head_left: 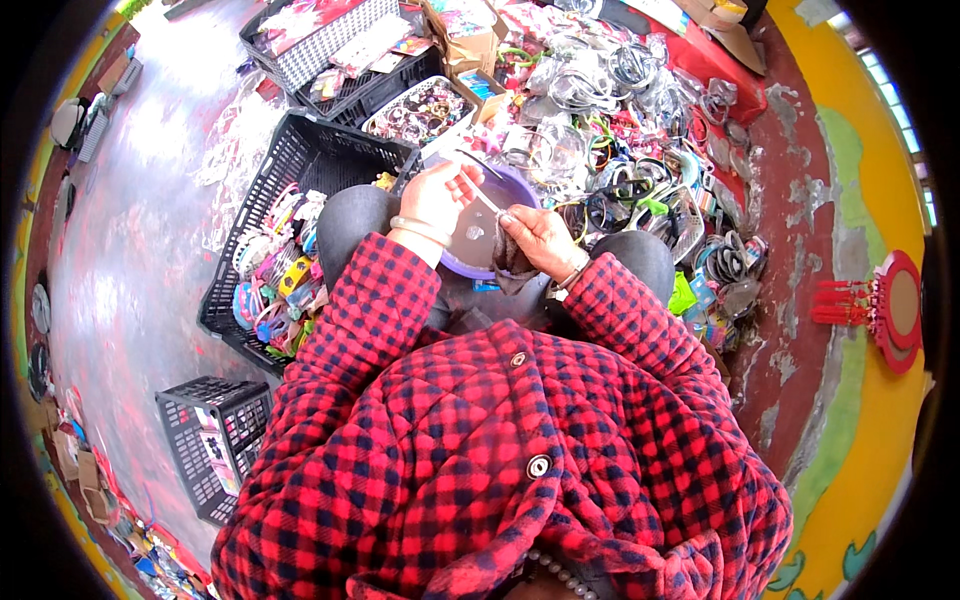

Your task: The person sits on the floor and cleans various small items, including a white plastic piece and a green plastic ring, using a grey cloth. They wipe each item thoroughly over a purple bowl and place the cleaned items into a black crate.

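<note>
Between my knees stands a purple basin (462,262) with a greyish inside. My left hand (440,200) is over its left side, fingers curled toward the palm. A thin pale strip (487,202) runs from near those fingertips to my right hand; glare hides whether the left fingers grip it. My right hand (540,240) is closed around a dark brown cloth (513,262), which hangs down at the basin's right edge. The thumb and forefinger pinch the strip's near end. A thin dark curved piece shows by the basin's far rim, too small to name.
At my left, a black crate (262,185) holds many colourful headbands (285,255). A smaller black basket (212,440) stands nearer. Ahead are a white basket of small accessories (420,112) and stacked crates. A big heap of bagged headbands (620,130) spreads to the right.
</note>
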`<state>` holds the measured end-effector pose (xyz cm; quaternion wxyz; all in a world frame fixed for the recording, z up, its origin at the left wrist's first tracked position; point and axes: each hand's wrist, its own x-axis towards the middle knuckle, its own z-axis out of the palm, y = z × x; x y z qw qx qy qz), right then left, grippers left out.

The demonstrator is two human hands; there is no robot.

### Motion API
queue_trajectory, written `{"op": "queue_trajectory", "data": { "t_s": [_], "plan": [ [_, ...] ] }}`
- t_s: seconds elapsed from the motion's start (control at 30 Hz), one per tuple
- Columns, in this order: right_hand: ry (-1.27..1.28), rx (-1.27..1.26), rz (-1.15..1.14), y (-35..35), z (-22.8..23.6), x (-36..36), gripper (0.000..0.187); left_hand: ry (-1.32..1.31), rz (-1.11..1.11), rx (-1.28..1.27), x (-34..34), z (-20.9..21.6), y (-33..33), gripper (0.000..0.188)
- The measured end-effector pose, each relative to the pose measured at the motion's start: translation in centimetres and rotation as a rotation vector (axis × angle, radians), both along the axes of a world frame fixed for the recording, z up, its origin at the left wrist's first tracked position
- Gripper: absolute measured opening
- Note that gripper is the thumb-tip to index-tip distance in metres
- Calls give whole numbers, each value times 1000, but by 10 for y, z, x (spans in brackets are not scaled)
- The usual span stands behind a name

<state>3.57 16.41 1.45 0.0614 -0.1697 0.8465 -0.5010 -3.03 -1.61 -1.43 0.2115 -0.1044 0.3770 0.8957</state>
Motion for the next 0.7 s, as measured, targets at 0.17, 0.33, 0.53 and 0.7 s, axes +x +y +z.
{"op": "queue_trajectory", "data": {
  "t_s": [0.17,0.33,0.53,0.7],
  "plan": [
    [205,250,10,-1,-2,0,20,-111,-86,146,7,6,11,29],
    [523,538,81,-17,-2,-7,22,-54,-193,434,4,8,4,28],
    [565,536,191,-5,19,-6,13,-189,-95,213,1,26,-6,27],
    [612,539,252,7,30,-8,10,-132,-98,211,-1,33,-10,27]
  ]
}}
